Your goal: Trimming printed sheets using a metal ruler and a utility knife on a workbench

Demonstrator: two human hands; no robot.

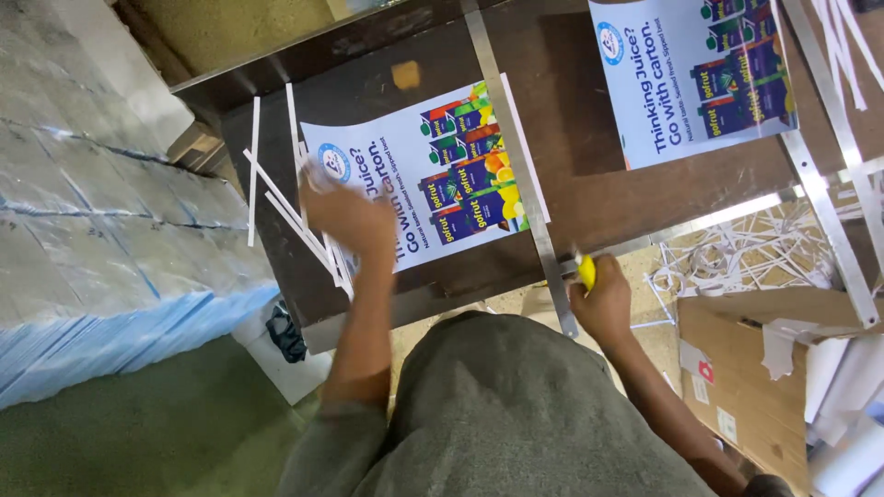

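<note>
Head view: left hand (350, 221) flat on printed sheet (433, 175); right hand (603, 299) at 3 o'clock grips yellow cutter (586, 271) beside metal ruler (520, 175). Ruler slip risks a crooked cut.

Bare dark table (589, 175) lies open between the two printed sheets; the metal ruler (520, 166) crosses it, and loose paper strips (285, 207) clutter the left edge.

poster (442, 175) on table (589, 184), ruler (517, 166) right
</note>
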